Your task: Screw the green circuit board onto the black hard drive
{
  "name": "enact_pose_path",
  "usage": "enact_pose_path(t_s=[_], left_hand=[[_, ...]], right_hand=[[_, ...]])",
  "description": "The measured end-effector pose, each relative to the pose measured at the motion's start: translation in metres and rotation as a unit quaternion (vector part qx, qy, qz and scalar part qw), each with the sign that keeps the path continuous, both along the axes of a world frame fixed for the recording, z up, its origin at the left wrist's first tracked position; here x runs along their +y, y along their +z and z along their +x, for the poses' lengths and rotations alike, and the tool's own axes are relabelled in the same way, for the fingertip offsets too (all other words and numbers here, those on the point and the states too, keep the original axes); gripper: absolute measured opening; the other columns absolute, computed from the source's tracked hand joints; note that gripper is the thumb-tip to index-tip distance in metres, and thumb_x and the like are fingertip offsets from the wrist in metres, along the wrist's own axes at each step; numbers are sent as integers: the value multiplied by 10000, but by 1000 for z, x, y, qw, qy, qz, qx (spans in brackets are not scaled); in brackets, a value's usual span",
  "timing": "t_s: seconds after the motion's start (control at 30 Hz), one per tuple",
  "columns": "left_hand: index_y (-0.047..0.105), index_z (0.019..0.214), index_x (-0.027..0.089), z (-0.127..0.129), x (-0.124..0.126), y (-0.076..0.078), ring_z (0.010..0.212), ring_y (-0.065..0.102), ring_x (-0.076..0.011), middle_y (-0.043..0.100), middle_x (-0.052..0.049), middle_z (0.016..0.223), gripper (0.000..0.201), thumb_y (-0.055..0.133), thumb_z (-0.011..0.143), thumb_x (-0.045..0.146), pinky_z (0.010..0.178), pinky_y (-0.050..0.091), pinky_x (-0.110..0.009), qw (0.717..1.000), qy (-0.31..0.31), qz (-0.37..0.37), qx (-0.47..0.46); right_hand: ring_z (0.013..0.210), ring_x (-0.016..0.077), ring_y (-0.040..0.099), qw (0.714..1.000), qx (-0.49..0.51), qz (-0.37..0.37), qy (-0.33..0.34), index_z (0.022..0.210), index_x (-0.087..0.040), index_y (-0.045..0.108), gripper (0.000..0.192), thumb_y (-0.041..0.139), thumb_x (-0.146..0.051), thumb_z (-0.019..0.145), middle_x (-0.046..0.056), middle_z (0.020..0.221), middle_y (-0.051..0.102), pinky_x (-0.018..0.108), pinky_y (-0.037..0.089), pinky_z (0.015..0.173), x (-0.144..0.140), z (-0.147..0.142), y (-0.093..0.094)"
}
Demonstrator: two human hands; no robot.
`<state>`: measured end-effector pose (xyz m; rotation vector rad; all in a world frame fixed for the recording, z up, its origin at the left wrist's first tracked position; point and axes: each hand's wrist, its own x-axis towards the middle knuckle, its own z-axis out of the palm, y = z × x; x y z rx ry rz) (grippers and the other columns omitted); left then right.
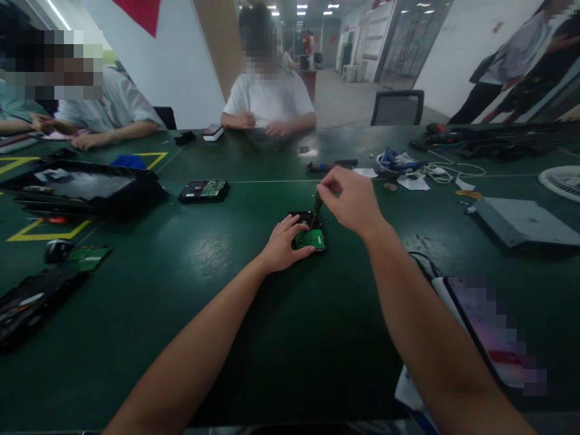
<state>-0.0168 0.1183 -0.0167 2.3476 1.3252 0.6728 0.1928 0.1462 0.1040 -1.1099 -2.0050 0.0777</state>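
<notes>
Both forearms reach out from the near edge of the green table (181,314), converging on a small hard drive (309,232) that lies flat near the middle. The left hand (285,244) rests palm down on the drive's left side, fingers spread loosely over its edge and touching the green circuit board on its top; it presses rather than grips. The right hand (351,199) is raised above the drive with the wrist bent, thumb and fingertips pinched shut on the top of a screwdriver (316,205). The tool stands nearly upright, its tip down on the drive's far part.

A second drive (203,190) lies well apart to the left, beside a black tray (81,190). Across the table a person in a white shirt (268,99) sits with both hands close together on the tabletop. Cables (408,164) sprawl to the right beyond the hands, and a grey box (525,220) sits further right.
</notes>
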Motion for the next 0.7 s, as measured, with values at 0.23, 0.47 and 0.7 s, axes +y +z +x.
enact_pose_path(t_s=[0.23, 0.47, 0.7], left_hand=[[592, 1350, 272, 1, -1, 1, 1593, 223, -368, 355, -109, 1677, 565, 726, 873, 544, 1260, 255, -612, 1000, 8, -11, 1], [590, 1348, 268, -1, 1, -3, 1593, 224, -366, 355, -115, 1677, 572, 725, 868, 548, 1265, 244, -601, 1000, -1, -6, -3], [590, 1352, 276, -2, 3, -6, 1594, 224, -359, 362, -106, 1674, 578, 721, 868, 563, 1269, 239, -597, 1000, -3, -1, -5]], right_hand=[[816, 218, 628, 995, -80, -55, -24, 847, -215, 632, 58, 665, -230, 892, 52, 881, 714, 363, 424, 775, -1, -4, 21], [775, 234, 634, 989, -127, -69, -23, 798, -219, 661, 88, 728, -211, 854, 51, 807, 699, 385, 427, 754, 2, -5, 35], [756, 250, 631, 987, -153, -51, -17, 764, -229, 692, 112, 790, -206, 813, 62, 775, 698, 396, 446, 717, 5, -5, 40]])
